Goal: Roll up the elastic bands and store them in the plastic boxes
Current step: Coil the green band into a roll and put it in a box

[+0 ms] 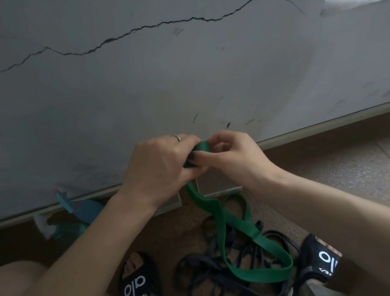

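both hands [190, 158] pinch the green band [234, 220] above dark bands [211, 271].

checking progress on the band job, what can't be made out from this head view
- Rolled start of the wide green elastic band: covered by the left hand and right hand, so the number of turns is hidden.
- Plastic boxes: none can be made out in this view.
- Pile of dark thin elastic bands on the floor: tangled and cut off by the bottom edge, count unclear.
- Blue-green item by the wall: shadowed, partly behind the left forearm.
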